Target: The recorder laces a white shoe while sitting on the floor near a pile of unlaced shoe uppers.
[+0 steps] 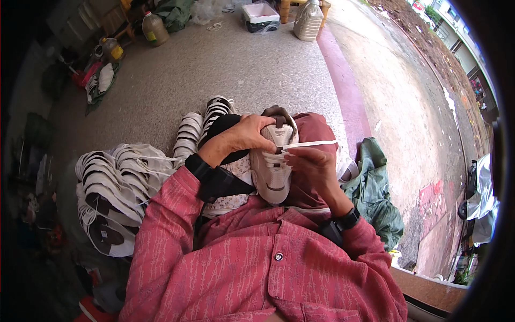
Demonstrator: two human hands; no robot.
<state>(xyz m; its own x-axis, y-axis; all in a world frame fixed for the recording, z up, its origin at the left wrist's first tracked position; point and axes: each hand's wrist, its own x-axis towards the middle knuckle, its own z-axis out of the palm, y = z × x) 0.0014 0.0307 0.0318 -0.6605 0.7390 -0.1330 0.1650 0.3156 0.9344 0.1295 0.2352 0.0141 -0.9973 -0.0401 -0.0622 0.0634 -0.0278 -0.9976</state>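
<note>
Sideways, the left hand [244, 135] arches, gripping the beige shoe [272, 181].

Note the small dark print [279, 132] on the tongue [282, 140] of the shoe [272, 185] before you. At far left, observe a bottle [154, 26] with a yellow label [152, 37]; its lettering is illegible.

Opens from a grey speckled floor [241, 70], edged on the right by a dusty-pink strip [343, 75], onto pale, stained concrete ground [391, 80] in bright daylight, with brown soil [410, 32] beyond and a pale building [465, 53] near the upper right rim. Falls into deep shadow along the left, with a wooden chair [115, 22] dimly visible towards the top. Includes yellowish wooden furniture [286, 9] at the far edge, cut off above, beside a white box [261, 13] and a cloudy plastic jug [308, 22].
</note>
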